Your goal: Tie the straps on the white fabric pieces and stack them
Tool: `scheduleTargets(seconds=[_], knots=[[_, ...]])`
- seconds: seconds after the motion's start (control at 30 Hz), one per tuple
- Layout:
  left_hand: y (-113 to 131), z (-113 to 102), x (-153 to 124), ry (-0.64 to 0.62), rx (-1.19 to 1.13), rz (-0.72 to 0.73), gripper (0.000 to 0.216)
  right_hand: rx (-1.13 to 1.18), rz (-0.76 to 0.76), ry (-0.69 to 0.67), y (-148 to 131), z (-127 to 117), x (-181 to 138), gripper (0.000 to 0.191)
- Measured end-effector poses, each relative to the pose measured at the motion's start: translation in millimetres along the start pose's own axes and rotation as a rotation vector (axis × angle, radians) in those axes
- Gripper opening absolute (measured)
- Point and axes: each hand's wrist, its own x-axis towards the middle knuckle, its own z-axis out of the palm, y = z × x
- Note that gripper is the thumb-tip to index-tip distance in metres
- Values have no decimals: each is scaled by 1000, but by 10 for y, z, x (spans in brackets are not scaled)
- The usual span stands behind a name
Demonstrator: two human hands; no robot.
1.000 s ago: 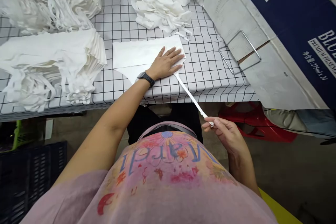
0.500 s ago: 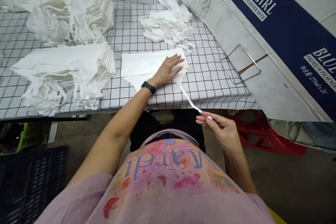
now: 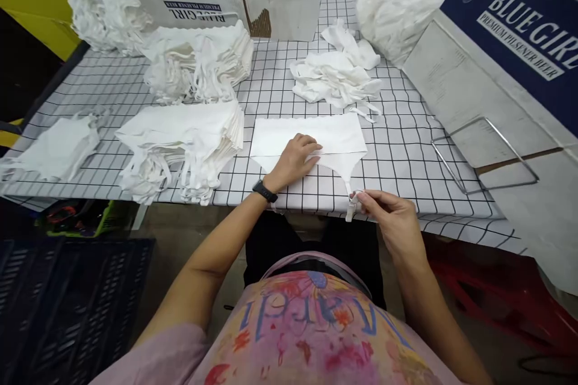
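Observation:
A white garment [image 3: 311, 132] with a folded top band lies flat on the checked cloth in front of me. My left hand [image 3: 295, 159], with a dark band at the wrist, rests on its middle, fingers stretched out and pressing the fabric. From the garment's lower right corner runs a thin white strap [image 3: 350, 210], gathered near the table's front edge. My right hand [image 3: 383, 210] pinches this strap between thumb and fingers, and a short end hangs down. What the fingertips cover is partly hidden.
Stacks of similar white garments [image 3: 189, 126] stand on the left. A loose white heap [image 3: 336, 75] lies behind the garment. Beer cartons [image 3: 519, 30] flank the right and back, beside a bent metal wire frame [image 3: 487, 156]. A red stool [image 3: 506, 295] stands below.
My right hand has brought the strap in closer to the garment; it was stretched out before and is now bunched. The left hand has shifted toward the garment's middle. The view has swung left.

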Motion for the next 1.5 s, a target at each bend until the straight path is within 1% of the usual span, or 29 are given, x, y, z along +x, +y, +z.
scheduleTargets(seconds=[0.1,0.2,0.37,0.43,0.57,0.67,0.8,0.9,1.07,1.2,1.33,1.5], knots=[[21,42,108,-46,71,53,18,103,102,-11,-49,142,221,23],[59,62,221,-82,146,105,15,173,139,-22,-59,242,412,25],[62,77,306,-114,239,152,22,181,156,-26,-37,364,639,24],[23,103,315,-89,213,134,21,152,162,-8,-52,413,701,23],[-74,169,331,-6,76,75,13,95,186,34,-114,512,808,21],[-98,192,340,55,28,91,10,94,201,34,-138,568,883,20],[-54,192,339,142,81,185,14,91,240,43,-115,612,962,20],[-17,198,333,166,133,221,21,111,257,61,-90,631,1000,20],[1,218,315,122,176,213,27,160,266,107,-85,640,1032,20],[22,212,310,80,189,208,30,194,264,115,-97,641,1046,20],[46,210,311,62,203,203,33,166,275,97,-118,643,1047,21],[54,224,301,67,230,223,35,147,230,60,-102,648,1032,23]])
